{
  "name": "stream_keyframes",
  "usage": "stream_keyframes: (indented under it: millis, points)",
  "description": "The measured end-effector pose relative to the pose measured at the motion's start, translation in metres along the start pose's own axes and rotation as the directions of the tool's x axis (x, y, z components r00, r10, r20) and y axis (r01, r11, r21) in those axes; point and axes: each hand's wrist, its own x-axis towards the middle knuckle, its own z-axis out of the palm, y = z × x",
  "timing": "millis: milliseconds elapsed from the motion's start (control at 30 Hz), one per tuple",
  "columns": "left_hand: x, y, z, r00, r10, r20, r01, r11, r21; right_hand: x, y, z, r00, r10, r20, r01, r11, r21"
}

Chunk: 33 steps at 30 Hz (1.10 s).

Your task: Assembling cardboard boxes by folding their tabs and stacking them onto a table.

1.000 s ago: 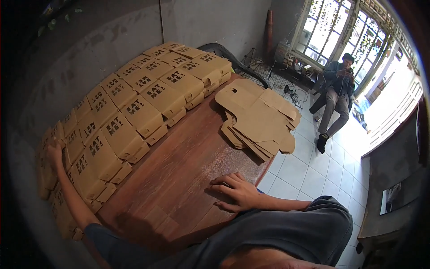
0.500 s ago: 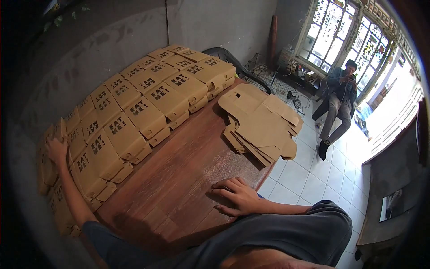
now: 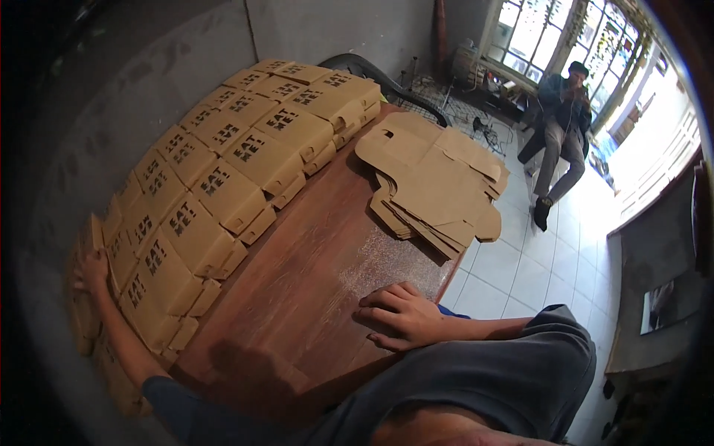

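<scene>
Several folded brown cardboard boxes [image 3: 245, 149] with black print lie in close rows, stacked in layers, along the table's wall side. At the left end of the rows, my left hand [image 3: 91, 271] reaches out and has its fingers around the edge of a cardboard box [image 3: 88, 236]; part of that box is hidden by the hand and the dark rim. My right hand [image 3: 401, 316] rests on the brown wood-look table [image 3: 297, 260] near its front edge, fingers loosely bent and apart, holding nothing. Beyond it lies a pile of flat, unfolded cardboard blanks [image 3: 439, 178].
A grey wall [image 3: 163, 74] runs behind the boxes. A person [image 3: 561, 134] sits on a chair by the bright window [image 3: 535, 37], hands raised near the chest. A black curved object [image 3: 372, 70] and cables lie past the table's far end. White tiles [image 3: 520, 267] cover the floor.
The view has shifted slightly. My left hand stays at the left-end boxes, its fingers now lower against the box edge. My right hand still rests on the table.
</scene>
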Motion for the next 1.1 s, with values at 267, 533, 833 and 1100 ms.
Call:
stream_keyframes:
  millis: [267,533,833,1100]
  points:
    - [-0.029,-0.006,0.013,0.936,0.047,-0.348,-0.045,0.999,0.012,0.001,0.006,0.000,0.999,-0.019,0.038,0.020,1.000,-0.024]
    - [-0.052,-0.009,0.010,0.916,0.272,-0.296,-0.302,0.952,-0.058,0.010,-0.013,-0.008,1.000,-0.026,-0.011,0.026,1.000,0.011]
    - [-0.078,-0.007,-0.004,0.990,0.069,-0.119,-0.095,0.970,-0.226,0.009,-0.008,-0.005,1.000,0.005,0.027,-0.005,1.000,0.007]
    - [-0.108,0.050,-0.045,0.993,0.115,-0.002,-0.114,0.992,0.061,0.011,0.001,-0.002,1.000,0.029,-0.010,-0.029,0.999,-0.031]
